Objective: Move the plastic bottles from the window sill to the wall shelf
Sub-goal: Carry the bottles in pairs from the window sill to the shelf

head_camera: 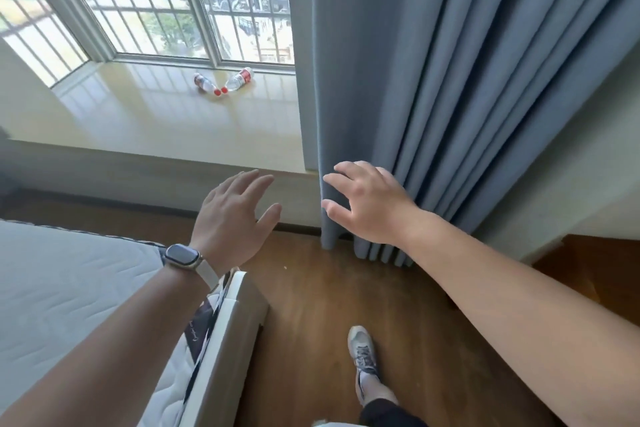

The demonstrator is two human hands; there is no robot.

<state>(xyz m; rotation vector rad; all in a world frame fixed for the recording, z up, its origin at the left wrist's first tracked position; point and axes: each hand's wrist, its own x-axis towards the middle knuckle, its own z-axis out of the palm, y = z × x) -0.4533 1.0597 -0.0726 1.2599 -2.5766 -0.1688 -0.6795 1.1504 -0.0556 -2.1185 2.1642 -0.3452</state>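
White quilted mattress (69, 288) fills the near left corner, its edge trimmed with a dark patterned band. Above it, far left, a pale glossy window sill (138, 114) runs beneath a barred window (156, 10).

Reaching forward over the mattress edge, the left hand (235, 218) has a watch (183, 257) on its wrist; its fingers are spread and it holds nothing, hovering short of the sill's near edge.

Far across the sill, close to the window frame, two plastic bottles lie on their sides. The left bottle (205, 82) and the right bottle (239, 79) both carry red labels and red caps, and the caps point toward each other, almost touching, so the pair forms a shallow V. Both hands are well apart from them.

Just right of the left hand, the right hand (367, 204) is also spread and empty, its fingertips against the leading fold of a blue-grey curtain (450, 80) that hangs to the wooden floor (311, 305). Near the bottom, a grey sneaker (362, 350) stands on the floor.
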